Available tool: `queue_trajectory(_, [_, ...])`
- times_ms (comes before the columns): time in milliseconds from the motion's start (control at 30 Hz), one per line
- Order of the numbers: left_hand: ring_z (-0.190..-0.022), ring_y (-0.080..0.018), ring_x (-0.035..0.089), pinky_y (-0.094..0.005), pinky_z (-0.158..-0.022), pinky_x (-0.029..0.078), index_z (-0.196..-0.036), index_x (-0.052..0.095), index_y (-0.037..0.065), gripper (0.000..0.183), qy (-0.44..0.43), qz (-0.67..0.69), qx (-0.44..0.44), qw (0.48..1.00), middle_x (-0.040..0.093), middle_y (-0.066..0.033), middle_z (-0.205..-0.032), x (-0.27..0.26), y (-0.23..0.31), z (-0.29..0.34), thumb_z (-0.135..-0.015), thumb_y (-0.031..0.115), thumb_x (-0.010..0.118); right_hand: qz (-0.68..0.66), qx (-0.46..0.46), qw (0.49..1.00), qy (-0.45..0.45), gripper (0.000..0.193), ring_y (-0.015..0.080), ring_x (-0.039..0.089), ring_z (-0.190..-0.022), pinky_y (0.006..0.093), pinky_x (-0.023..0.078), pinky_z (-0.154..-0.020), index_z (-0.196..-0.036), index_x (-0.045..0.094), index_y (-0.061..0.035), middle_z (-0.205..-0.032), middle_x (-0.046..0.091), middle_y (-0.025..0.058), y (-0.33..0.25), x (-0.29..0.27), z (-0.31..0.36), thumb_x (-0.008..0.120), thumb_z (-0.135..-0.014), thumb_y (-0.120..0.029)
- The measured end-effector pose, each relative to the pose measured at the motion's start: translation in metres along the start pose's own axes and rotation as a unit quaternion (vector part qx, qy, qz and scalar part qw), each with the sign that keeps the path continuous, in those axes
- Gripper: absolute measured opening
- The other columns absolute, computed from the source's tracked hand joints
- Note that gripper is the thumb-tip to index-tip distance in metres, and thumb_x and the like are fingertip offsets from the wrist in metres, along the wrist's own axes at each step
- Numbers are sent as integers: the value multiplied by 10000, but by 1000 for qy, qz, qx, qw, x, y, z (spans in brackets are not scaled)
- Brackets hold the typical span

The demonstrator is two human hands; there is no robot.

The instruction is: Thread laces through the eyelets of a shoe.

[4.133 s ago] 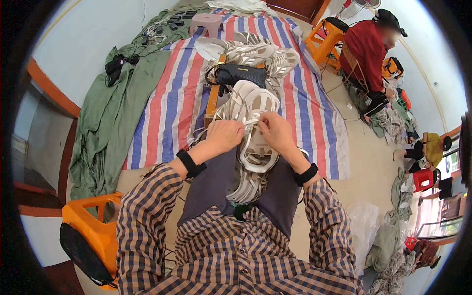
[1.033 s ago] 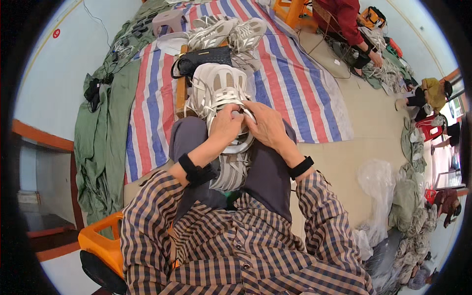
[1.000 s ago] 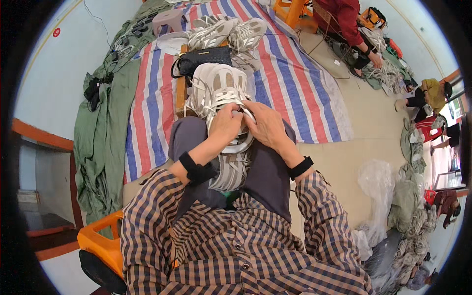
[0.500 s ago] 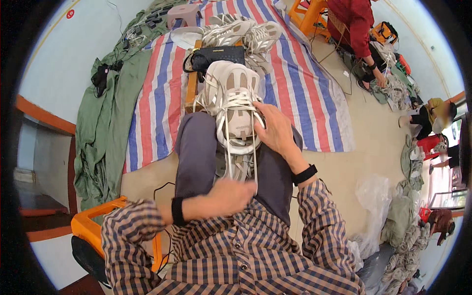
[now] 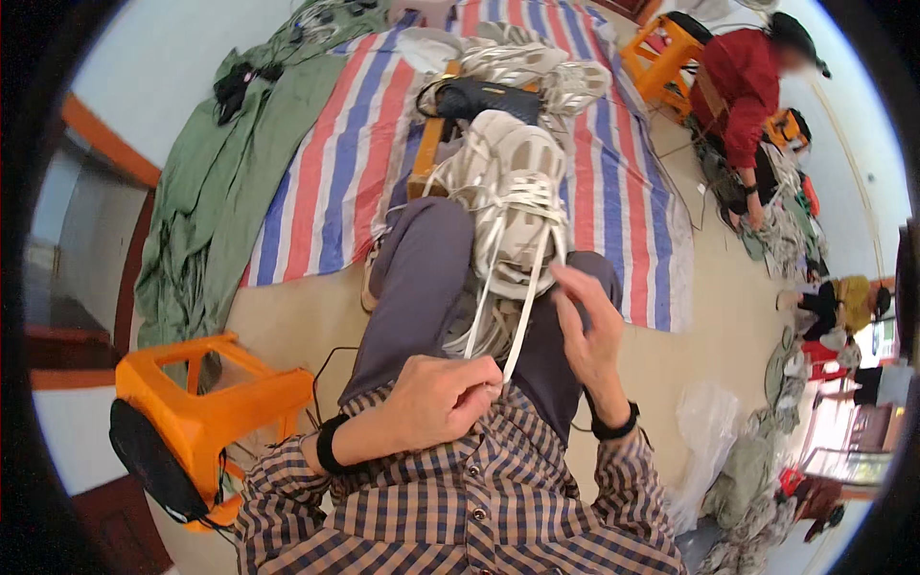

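Observation:
A light grey and beige sneaker (image 5: 527,247) rests between my knees with its toe toward me, and another pale shoe lies partly behind its left side. From its lacing, two flat white shoelace (image 5: 527,321) ends run taut down toward my lap. My left hand (image 5: 443,401) is closed around those ends. My right hand (image 5: 591,331) hovers just right of the sneaker's toe, fingers apart, slightly blurred and with nothing in them. Beneath the sneaker, more pale laces or shoe parts show between my legs, too shadowed to make out.
Beyond the sneaker, a black pouch (image 5: 487,100) lies on a wooden frame (image 5: 428,163), with more sneakers (image 5: 575,86) behind. A striped sheet (image 5: 331,201) covers the floor. An orange stool (image 5: 206,402) stands left; a plastic bag (image 5: 704,441) lies right. A person in red (image 5: 752,96) handles shoes.
My left hand has drawn the laces toward my lap and tightened them. My right hand has come off the sneaker's side and moved nearer me. The whole view has shifted and tilted.

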State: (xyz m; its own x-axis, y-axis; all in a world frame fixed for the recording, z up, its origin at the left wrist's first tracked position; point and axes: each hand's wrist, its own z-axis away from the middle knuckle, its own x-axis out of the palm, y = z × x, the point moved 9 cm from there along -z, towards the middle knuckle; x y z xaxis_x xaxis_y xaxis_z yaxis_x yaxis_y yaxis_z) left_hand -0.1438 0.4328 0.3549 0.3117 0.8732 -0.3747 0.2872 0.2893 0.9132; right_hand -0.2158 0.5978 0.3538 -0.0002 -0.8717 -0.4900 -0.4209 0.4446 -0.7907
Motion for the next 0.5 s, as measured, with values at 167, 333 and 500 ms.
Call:
queue_trajectory(167, [-571, -282, 606, -367, -495, 452, -861, 592, 83, 59, 40, -36, 12, 999, 622, -94, -694, -8, -11, 16, -810, 77, 620, -23, -39, 980, -195, 271, 306, 643, -915, 364, 513, -804, -1091, 635, -13, -1054, 662, 153, -71, 35, 16, 632, -820, 3])
queue_trajectory(333, [-615, -309, 626, -387, -524, 488, -888, 627, 115, 75, 117, -40, 24, 992, 630, -105, -725, -16, -21, 30, -824, 152, 634, 21, -45, 962, -269, 249, 311, 637, -882, 360, 512, -764, -1045, 649, -7, -990, 663, 151, -73, 68, 36, 660, -796, -7])
queue_trajectory(500, [-805, -333, 604, -420, -653, 480, -928, 553, 72, 146, 77, 19, 47, 996, 592, -125, -871, 4, -26, 22, -796, 122, 593, 83, 50, 972, -215, 127, 249, 610, -695, 317, 480, -660, -922, 683, -8, -765, 622, 137, -53, 48, 44, 647, -805, 27])
